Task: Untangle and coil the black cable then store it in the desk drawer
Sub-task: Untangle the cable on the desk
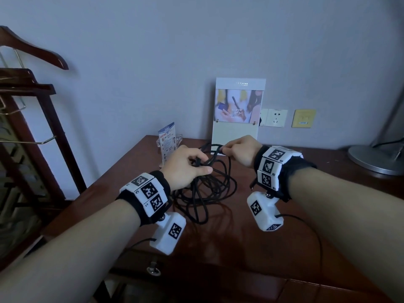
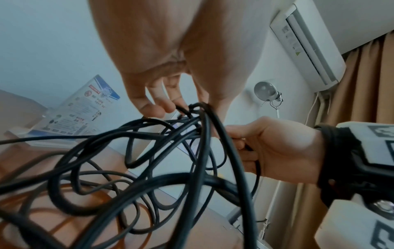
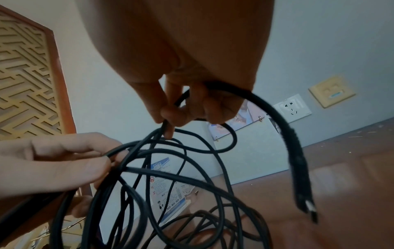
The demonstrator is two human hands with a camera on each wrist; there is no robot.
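A tangled black cable (image 1: 207,189) lies in loose loops on the brown desk (image 1: 284,237), partly lifted between my two hands. My left hand (image 1: 196,165) pinches a bunch of strands at the top of the tangle, fingertips (image 2: 162,107) curled round them. My right hand (image 1: 227,149), just right and further back, grips one strand (image 3: 181,99). The cable's free end with its plug (image 3: 307,207) hangs from that hand over the desk. A ring pull (image 1: 153,268) shows on the drawer front below the desk's near edge.
A leaflet stand (image 1: 167,143) and a white display board (image 1: 237,110) stand at the back by the wall. Wall sockets (image 1: 276,117) sit to the right of the board. A lamp base (image 1: 376,158) is at the far right, a wooden clothes rack (image 1: 32,95) at the left.
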